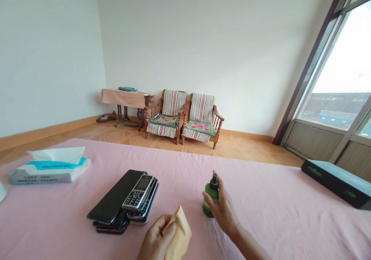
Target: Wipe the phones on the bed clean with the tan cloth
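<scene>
My left hand (159, 236) is closed on a folded yellow cloth (180, 235), the thumb pressed on its near face. To the right, my right hand (224, 209) is around a small green spray bottle (208, 209) with a black pump top. Its thumb crosses the near side of the bottle and a finger reaches up beside the nozzle; the other fingers are mostly hidden. The bottle looks upright on the pink cloth. Left of my hands lies a pile of phones: a black smartphone (117, 198) and, beside it, a silver-edged keypad phone (139, 192) on top of others.
A pink cloth (261, 198) covers the table. A tissue pack (49, 169) lies at the left, a dark box (333, 182) at the right edge. Beyond stand two wooden chairs (199, 126) and a draped sewing table (124, 97). A glazed door (333, 97) is at the right.
</scene>
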`<state>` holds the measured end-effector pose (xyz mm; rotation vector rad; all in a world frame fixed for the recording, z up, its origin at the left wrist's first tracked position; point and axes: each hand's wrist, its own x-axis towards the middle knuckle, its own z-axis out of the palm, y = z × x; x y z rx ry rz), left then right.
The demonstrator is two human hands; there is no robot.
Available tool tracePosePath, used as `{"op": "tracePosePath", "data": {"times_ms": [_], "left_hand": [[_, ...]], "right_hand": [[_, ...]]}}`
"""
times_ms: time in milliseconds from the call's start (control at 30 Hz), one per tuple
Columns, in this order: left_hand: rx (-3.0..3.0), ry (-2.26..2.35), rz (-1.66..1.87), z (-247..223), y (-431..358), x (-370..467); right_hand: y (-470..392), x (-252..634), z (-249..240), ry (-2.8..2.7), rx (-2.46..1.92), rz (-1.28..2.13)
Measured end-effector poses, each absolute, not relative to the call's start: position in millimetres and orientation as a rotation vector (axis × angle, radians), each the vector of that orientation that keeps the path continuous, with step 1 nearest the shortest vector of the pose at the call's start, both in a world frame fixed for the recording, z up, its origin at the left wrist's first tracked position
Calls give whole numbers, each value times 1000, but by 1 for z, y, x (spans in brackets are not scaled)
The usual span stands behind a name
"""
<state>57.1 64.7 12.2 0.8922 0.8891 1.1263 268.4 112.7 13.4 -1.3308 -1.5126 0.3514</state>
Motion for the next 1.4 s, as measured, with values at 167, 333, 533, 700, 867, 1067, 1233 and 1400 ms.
{"op": "tracePosePath", "data": {"times_ms": [167,333,533,700,867,1067,1233,1400], "left_hand": [[938,890,1114,13,65,56],[958,882,1085,12,66,56],[927,899,1072,17,64,57],[925,897,1065,15,64,56],[897,889,1059,16,64,57],[871,970,1187,18,73,67],[857,966,1222,20,75,74],[836,935,1208,24,70,74]], "right_hand": [[53,267,41,-1370,-1138,889],[24,265,54,-952,-870,1329],[19,267,52,-907,-744,1358],[19,268,56,-948,-781,1328],[21,269,56,-1043,-983,1217],[23,253,36,-1236,-1292,557],[28,248,19,-1466,-1253,256],[30,250,19,-1663,-1202,176]]}}
